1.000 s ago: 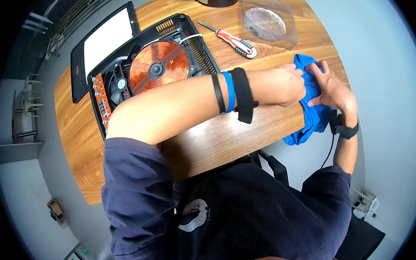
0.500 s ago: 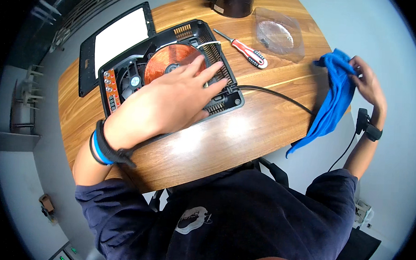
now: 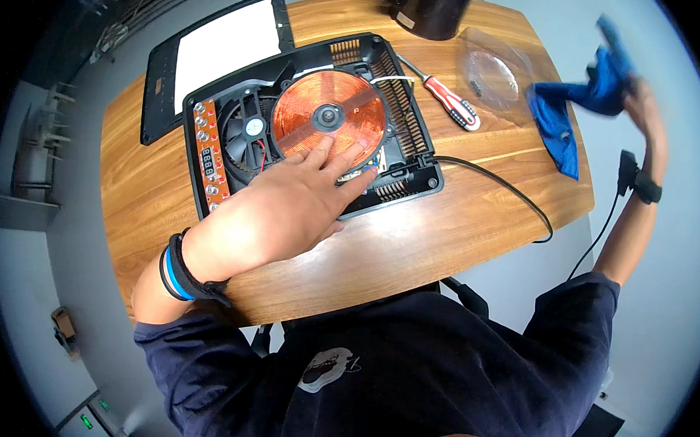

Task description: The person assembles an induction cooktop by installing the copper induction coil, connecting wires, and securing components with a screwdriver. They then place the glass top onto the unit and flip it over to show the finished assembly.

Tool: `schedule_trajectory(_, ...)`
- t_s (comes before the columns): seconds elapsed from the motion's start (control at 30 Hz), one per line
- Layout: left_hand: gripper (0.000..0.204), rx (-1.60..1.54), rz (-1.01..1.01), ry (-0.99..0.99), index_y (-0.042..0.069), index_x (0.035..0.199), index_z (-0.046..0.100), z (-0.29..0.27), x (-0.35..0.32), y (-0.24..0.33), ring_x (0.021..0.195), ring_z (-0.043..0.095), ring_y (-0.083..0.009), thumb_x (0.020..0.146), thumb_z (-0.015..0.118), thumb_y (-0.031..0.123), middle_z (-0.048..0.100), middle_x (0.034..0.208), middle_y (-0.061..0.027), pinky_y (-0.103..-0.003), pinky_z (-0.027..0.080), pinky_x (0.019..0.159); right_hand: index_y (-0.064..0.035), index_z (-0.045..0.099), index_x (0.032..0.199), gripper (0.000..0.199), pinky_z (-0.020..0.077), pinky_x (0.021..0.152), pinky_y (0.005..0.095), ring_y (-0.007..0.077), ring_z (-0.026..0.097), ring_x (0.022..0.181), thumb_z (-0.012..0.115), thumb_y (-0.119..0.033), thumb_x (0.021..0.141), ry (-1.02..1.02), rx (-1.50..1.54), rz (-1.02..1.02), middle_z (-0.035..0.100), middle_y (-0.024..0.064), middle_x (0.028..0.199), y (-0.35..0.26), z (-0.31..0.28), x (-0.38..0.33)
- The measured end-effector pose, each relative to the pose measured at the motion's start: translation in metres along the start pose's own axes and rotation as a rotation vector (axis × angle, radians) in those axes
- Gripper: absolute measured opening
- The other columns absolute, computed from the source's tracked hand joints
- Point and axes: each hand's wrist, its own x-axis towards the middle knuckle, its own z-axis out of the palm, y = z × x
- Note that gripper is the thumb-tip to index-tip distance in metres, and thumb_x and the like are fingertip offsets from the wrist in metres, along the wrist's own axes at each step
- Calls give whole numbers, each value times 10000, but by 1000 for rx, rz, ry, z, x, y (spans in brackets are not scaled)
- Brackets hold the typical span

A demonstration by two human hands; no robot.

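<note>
An opened induction cooker [image 3: 432,179] lies on the table, its insides exposed. The round copper coil [image 3: 296,111] takes up its middle, beside a black fan [image 3: 240,147] and an orange control board [image 3: 201,130]. My left hand [image 3: 300,193] is open, palm down, fingers spread over the coil's near edge; whether the palm presses on the casing I cannot tell. Off the table's right side, my right hand [image 3: 642,110] is raised, closed on a blue cloth [image 3: 557,130]. Part of the cloth is smeared by motion, and its lower end hangs over the table's right side.
A red-and-white screwdriver [image 3: 451,104] lies right of the cooker, next to a clear plastic tray [image 3: 497,76]. A dark jug [image 3: 429,11] stands at the back. The black frame with a white panel [image 3: 229,45] lies at back left. A black cable [image 3: 515,187] curves over the table's right part.
My right hand has moved up and outward, lifting and swinging the blue cloth. My left hand has slid nearer, uncovering more of the coil. The whole view has shifted a little.
</note>
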Motion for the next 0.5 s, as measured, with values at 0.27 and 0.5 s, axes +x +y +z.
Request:
schedule_trajectory(0.27, 719, -31, -38, 9, 83, 1688, 461, -5, -28, -8, 1586, 427, -495, 1061, 724, 317, 409, 1757, -235, -553, 447, 1273, 47, 779, 1085, 327, 666, 626, 417, 276, 797, 809, 839, -251, 964, -932, 47, -2, 806, 162, 939, -120, 29, -72)
schedule_trajectory(0.5, 675, -45, -177, -39, 103, 1649, 521, -14, -41, -11, 1579, 443, -495, 1044, 746, 299, 394, 1773, -218, -555, 484, 1245, -4, 744, 1214, 340, 618, 768, 439, 319, 776, 862, 813, -281, 1029, -382, 155, -494, 792, 202, 1015, -243, -13, -121)
